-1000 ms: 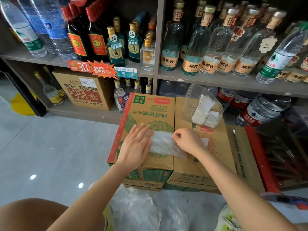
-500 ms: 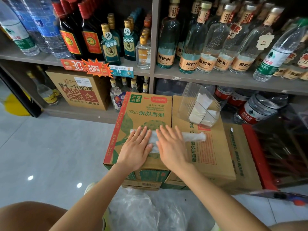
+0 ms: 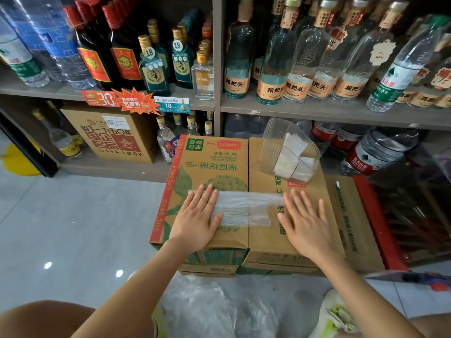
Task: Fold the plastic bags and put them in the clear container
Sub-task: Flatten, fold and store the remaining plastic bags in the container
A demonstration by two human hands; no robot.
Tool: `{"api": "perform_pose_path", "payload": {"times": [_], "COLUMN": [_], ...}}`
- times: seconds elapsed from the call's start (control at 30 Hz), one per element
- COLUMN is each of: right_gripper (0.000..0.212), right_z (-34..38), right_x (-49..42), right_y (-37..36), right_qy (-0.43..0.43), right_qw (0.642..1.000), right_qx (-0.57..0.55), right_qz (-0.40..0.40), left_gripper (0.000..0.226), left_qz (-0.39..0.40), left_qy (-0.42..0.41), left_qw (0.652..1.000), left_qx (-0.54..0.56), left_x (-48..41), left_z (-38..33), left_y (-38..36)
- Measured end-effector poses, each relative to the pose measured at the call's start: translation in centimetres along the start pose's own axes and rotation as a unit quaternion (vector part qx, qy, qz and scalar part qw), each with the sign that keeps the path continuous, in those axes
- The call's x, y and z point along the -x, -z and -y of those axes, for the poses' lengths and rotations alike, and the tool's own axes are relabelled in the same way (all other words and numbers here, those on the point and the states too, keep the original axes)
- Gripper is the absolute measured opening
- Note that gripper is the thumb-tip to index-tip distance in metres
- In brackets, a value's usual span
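The plastic bag [image 3: 244, 208] lay flattened into a long strip across the tops of two cardboard boxes [image 3: 214, 162], bridging the seam between them. The left hand [image 3: 195, 218] pressed flat on its 9 o'clock end, fingers straight and close together, thumb resting along the strip's near edge. The right hand [image 3: 307, 223] lay flat at the 3 o'clock end, fingers straight and slightly spread; that hand was a little blurred, so exactly how much of the bag it covered could not be told. Neither hand pinched anything.

The clear container [image 3: 271, 142] sat tilted on the right box at about 1 o'clock from the strip, with folded bags [image 3: 290, 159] already inside. A heap of loose bags [image 3: 202, 311] lay on the floor at 6 o'clock, between the person's knees.

The bag looked thin, nearly weightless and limp, with the box print showing through it. It would likely slide on the smooth cardboard and spring open once released, so one palm should probably hold it down while the other folds. The best hold seemed to be a pinch on the corners of one short end, carried over toward the opposite end, then pressed flat to crease. A packet that light would need a firm pinch on the way to the container.
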State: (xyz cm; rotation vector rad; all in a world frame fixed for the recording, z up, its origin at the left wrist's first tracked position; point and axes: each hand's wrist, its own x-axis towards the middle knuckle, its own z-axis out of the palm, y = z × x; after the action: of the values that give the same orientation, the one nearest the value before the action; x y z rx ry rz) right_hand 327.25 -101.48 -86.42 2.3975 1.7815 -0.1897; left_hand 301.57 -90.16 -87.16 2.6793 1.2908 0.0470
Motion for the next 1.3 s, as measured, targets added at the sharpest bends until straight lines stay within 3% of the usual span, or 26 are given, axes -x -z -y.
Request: {"api": "perform_pose_path", "payload": {"times": [0.1,0.2,0.27,0.33,0.43,0.53,0.63,0.83,0.93,1.03,1.1,1.2,1.3], "right_gripper": [0.070,0.061,0.054,0.040,0.009,0.012,0.029,0.028,0.021,0.018,0.021,0.021,0.021], "right_z": [-0.6,1.6,3.2,4.3,4.8,4.8,4.6,4.1,4.5,4.6,4.6,4.9,5.4], "right_x": [0.5,1.0,1.0,0.6,-0.2,0.1,1.0,2.4,2.3,1.2,0.2,-0.8,-1.1], "right_y": [0.2,0.7,0.7,0.6,0.2,0.2,0.3,0.3,1.6,2.8,2.9,2.8,2.7], "right_qy": [0.001,0.116,0.210,0.239,0.236,0.235,0.240,0.232,0.174,0.106,0.076,0.041,0.015], "right_qw": [0.998,0.974,0.950,0.937,0.923,0.916,0.913,0.911,0.919,0.934,0.939,0.936,0.940], "right_qx": [0.011,-0.040,-0.054,-0.068,-0.116,-0.135,-0.149,-0.196,-0.272,-0.315,-0.318,-0.341,-0.329], "right_qz": [-0.069,-0.191,-0.223,-0.246,-0.281,-0.297,-0.295,-0.277,-0.228,-0.132,-0.105,-0.071,-0.086], "left_gripper": [0.082,0.085,0.095,0.105,0.106,0.082,0.064,0.037,0.035,0.010,0.006,0.011,0.016], "left_qz": [0.005,0.005,0.005,0.004,-0.016,-0.071,-0.138,-0.166,-0.161,-0.122,-0.103,-0.106,-0.124], "left_qy": [-0.005,-0.006,-0.006,-0.003,0.004,0.021,-0.033,-0.062,-0.006,0.090,0.147,0.200,0.229], "left_qw": [1.000,1.000,1.000,1.000,0.991,0.967,0.969,0.972,0.960,0.939,0.923,0.916,0.926], "left_qx": [-0.006,-0.004,-0.003,0.019,0.130,0.245,0.202,0.156,0.231,0.310,0.341,0.330,0.274], "left_x": [0.0,-0.2,-0.2,-0.3,0.0,0.9,2.9,5.3,4.8,3.8,3.1,2.1,1.5], "left_z": [0.0,0.1,0.3,0.4,0.6,0.9,1.5,2.4,2.2,2.0,1.9,1.6,1.1], "left_y": [0.0,-0.2,-0.2,0.0,0.7,1.7,2.0,1.2,1.9,2.4,2.4,2.5,2.7]}}
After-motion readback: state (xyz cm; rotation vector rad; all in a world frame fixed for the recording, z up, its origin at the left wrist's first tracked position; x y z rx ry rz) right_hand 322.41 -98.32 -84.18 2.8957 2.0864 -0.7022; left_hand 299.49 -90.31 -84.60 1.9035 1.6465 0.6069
